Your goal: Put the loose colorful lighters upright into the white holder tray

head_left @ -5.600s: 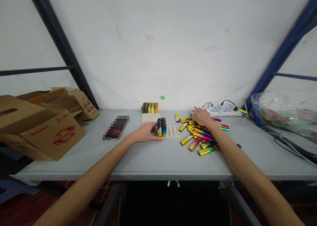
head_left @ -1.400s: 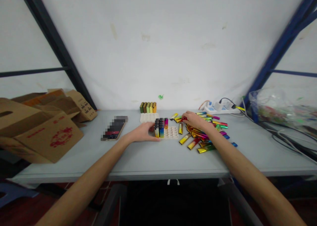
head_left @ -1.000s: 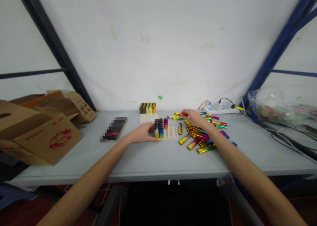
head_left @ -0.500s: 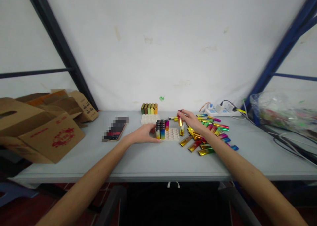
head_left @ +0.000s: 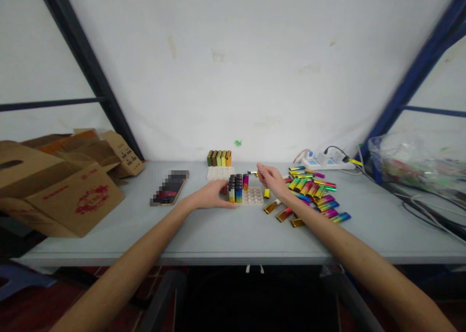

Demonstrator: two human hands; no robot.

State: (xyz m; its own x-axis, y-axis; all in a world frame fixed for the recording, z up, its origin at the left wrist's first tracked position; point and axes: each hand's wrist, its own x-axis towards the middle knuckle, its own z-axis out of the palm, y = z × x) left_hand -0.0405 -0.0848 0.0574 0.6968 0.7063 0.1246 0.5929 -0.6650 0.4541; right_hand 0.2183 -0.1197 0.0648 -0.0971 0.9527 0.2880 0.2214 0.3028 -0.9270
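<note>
My left hand point(head_left: 211, 195) curls around the left side of a group of upright lighters point(head_left: 235, 189), thumb and fingers touching it. Their bodies are blue, yellow and white with dark tops. They stand in a white tray with round holes point(head_left: 253, 197), along with a magenta lighter point(head_left: 245, 182). My right hand point(head_left: 272, 179) is raised just right of the tray, its fingers pinched together. What they hold, if anything, is hidden. Below it shows the gold end of a lighter point(head_left: 267, 193). A pile of shiny multicoloured lighters point(head_left: 312, 189) lies beside and partly under the right forearm.
Behind stands a second white tray point(head_left: 220, 173) near green and yellow lighters point(head_left: 219, 158). A phone point(head_left: 171, 189) and cardboard boxes point(head_left: 83, 196) are on the left. A power strip point(head_left: 327, 163), cables and a plastic bag point(head_left: 400, 157) occupy the right, with a wall behind.
My right hand has moved slightly left and turned, its fingers now curled in. The red-and-gold lighter seen at its fingertips is now mostly out of sight. My left hand stays put.
</note>
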